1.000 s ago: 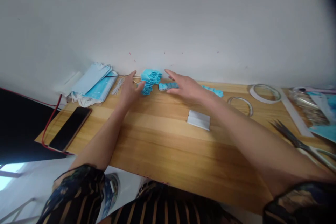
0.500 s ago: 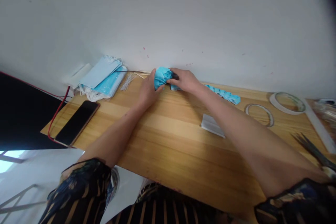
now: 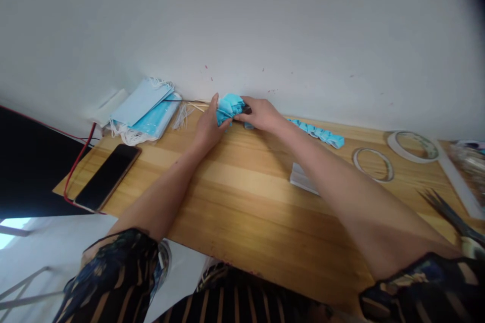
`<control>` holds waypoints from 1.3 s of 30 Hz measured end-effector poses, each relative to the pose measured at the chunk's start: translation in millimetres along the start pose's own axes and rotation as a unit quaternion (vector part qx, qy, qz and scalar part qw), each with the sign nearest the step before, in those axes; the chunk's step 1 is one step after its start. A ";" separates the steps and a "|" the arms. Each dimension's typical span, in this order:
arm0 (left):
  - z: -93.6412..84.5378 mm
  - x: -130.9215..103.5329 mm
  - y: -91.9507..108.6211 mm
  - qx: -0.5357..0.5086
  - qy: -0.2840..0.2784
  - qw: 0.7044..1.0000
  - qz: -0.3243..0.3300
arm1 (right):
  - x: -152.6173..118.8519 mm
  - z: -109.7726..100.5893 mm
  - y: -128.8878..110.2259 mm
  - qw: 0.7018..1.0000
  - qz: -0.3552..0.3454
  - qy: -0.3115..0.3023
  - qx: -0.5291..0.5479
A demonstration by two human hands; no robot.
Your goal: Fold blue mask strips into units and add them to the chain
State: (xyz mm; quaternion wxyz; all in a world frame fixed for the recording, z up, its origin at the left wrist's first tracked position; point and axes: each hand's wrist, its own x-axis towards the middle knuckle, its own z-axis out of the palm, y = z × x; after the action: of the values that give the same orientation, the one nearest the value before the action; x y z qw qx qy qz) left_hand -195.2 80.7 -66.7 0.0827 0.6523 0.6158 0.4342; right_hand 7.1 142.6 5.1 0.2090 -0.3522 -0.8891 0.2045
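Head view: the left hand (image 3: pixel 209 126) is cupping the blue ruffled bundle (image 3: pixel 229 105) from its left; the right hand (image 3: pixel 262 113) is gripping its right side, fingers bent. Both forearms (image 3: pixel 337 181) are slanting inward to the bundle, the wall (image 3: pixel 242 30) rising just behind it. Right of the bundle a pleated strip (image 3: pixel 320 133) is lying; left, masks (image 3: pixel 140 103).

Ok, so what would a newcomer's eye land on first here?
Probably the bright blue ruffled rosette between the left hand and right hand, near the wall. Next, the dark smartphone at the far left, just nearer than the blue face masks. Scissors stand out at the right.
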 end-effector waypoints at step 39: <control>-2.6 -1.1 11.1 0.018 0.035 0.998 0.042 | 11.4 15.6 8.9 0.996 -0.018 0.091 0.012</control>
State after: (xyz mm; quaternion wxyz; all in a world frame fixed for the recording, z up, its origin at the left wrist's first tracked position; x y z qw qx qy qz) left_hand -188.7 76.1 -58.6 0.0312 0.6636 0.5980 0.4484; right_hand -3.6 153.3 -9.8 0.2968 -0.3504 -0.8702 0.1784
